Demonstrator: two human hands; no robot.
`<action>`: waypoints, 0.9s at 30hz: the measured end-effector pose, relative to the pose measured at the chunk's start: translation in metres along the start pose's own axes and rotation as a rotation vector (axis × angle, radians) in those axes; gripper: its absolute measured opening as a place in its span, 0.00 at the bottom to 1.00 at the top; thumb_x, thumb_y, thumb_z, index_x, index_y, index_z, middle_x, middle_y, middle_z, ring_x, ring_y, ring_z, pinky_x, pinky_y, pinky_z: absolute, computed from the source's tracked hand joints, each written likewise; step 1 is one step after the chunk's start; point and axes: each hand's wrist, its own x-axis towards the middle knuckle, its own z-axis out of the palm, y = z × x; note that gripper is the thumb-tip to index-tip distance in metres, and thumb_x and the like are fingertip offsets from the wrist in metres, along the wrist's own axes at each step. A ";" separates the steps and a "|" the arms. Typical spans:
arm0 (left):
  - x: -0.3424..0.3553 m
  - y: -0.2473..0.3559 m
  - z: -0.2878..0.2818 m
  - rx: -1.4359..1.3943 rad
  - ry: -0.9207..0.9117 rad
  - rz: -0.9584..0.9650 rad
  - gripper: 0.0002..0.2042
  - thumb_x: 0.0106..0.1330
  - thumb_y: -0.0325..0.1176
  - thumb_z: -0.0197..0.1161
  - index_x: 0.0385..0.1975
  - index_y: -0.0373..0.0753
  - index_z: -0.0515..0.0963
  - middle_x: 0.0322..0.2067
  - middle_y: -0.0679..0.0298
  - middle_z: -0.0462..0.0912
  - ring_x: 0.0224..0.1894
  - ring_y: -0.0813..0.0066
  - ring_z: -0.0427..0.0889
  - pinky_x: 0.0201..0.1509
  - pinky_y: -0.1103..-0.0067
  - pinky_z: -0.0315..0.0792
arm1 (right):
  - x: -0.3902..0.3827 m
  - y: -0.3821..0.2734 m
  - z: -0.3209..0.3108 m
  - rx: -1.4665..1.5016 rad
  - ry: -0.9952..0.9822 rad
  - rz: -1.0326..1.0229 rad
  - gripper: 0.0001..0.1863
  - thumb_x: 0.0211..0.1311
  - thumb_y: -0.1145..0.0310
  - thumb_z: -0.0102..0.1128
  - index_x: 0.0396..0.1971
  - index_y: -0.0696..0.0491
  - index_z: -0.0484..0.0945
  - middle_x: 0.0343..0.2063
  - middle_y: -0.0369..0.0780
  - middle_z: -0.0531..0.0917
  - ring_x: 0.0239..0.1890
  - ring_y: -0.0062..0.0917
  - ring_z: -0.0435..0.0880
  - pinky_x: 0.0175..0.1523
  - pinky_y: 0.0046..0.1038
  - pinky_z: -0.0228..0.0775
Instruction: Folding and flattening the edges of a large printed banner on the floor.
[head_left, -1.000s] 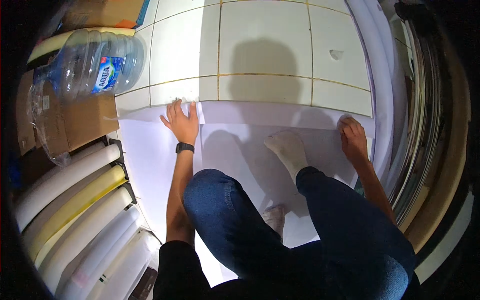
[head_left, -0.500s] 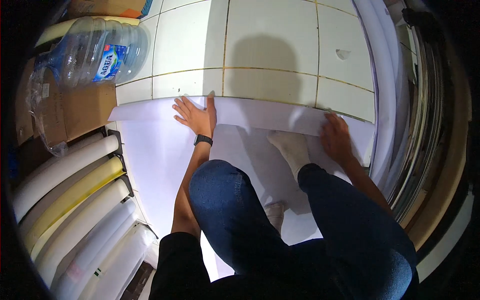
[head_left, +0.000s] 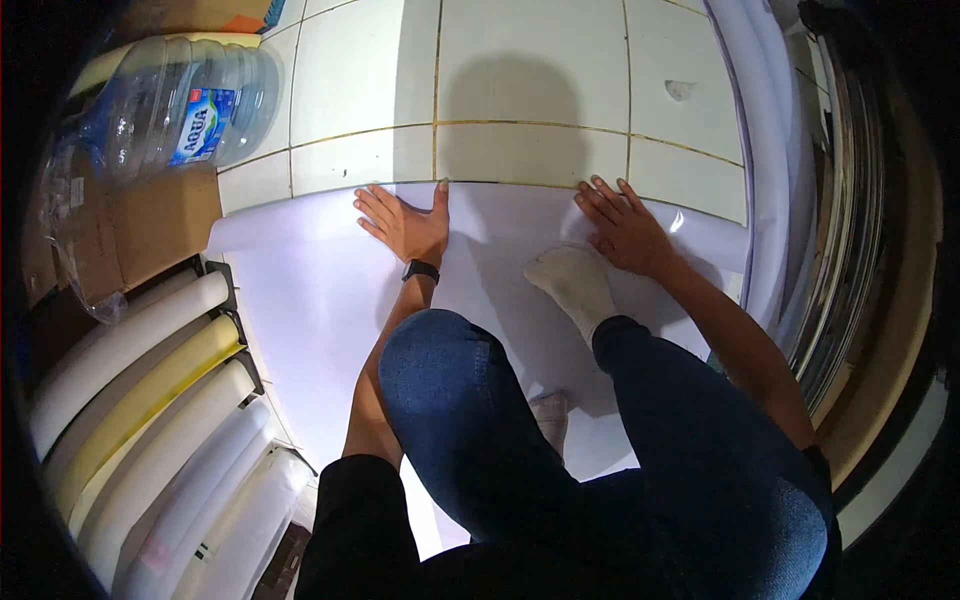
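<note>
A large white sheet covers the tiled floor below me, with its far edge folded back in a long strip. My left hand lies open on that strip, fingers spread, thumb at the fold, a dark watch on the wrist. My right hand also rests on the strip to the right, fingers apart and fingertips reaching the folded edge. My socked right foot stands on the sheet just below my right hand, and my other foot is partly hidden behind my leg.
Cardboard boxes and a large clear plastic water bottle are at the left, above several white and yellow rolls on black holders. A long white roll and stacked flat boards line the right side. Bare tiles lie beyond the sheet.
My left hand has slid right and slightly up along the fold. My right hand has moved left toward it and its fingers have spread. The folded strip now lies flatter across the sheet.
</note>
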 end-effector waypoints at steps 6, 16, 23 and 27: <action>0.002 0.001 0.002 0.071 -0.035 -0.017 0.58 0.52 0.70 0.59 0.69 0.24 0.48 0.70 0.37 0.44 0.75 0.46 0.36 0.74 0.56 0.28 | 0.003 0.011 0.001 -0.065 -0.063 -0.007 0.34 0.67 0.54 0.52 0.69 0.51 0.56 0.71 0.37 0.55 0.74 0.28 0.49 0.76 0.43 0.39; 0.003 0.003 -0.002 0.080 -0.073 -0.034 0.60 0.49 0.71 0.61 0.68 0.24 0.48 0.71 0.39 0.44 0.75 0.48 0.35 0.75 0.57 0.28 | -0.023 0.006 0.010 -0.003 0.014 0.140 0.35 0.65 0.57 0.55 0.69 0.52 0.57 0.72 0.38 0.54 0.74 0.30 0.49 0.75 0.43 0.39; 0.005 -0.001 0.001 0.093 -0.047 -0.015 0.60 0.49 0.71 0.61 0.68 0.24 0.49 0.70 0.39 0.45 0.75 0.48 0.37 0.75 0.57 0.30 | -0.052 0.016 0.003 -0.003 -0.053 0.375 0.37 0.62 0.58 0.59 0.69 0.54 0.57 0.71 0.42 0.55 0.74 0.35 0.50 0.75 0.46 0.41; 0.004 0.003 0.003 0.079 -0.069 -0.015 0.60 0.48 0.71 0.61 0.68 0.24 0.49 0.71 0.39 0.45 0.75 0.48 0.37 0.75 0.57 0.30 | -0.055 0.024 -0.002 -0.002 -0.046 0.387 0.38 0.62 0.59 0.60 0.69 0.55 0.56 0.71 0.43 0.54 0.73 0.37 0.52 0.75 0.46 0.41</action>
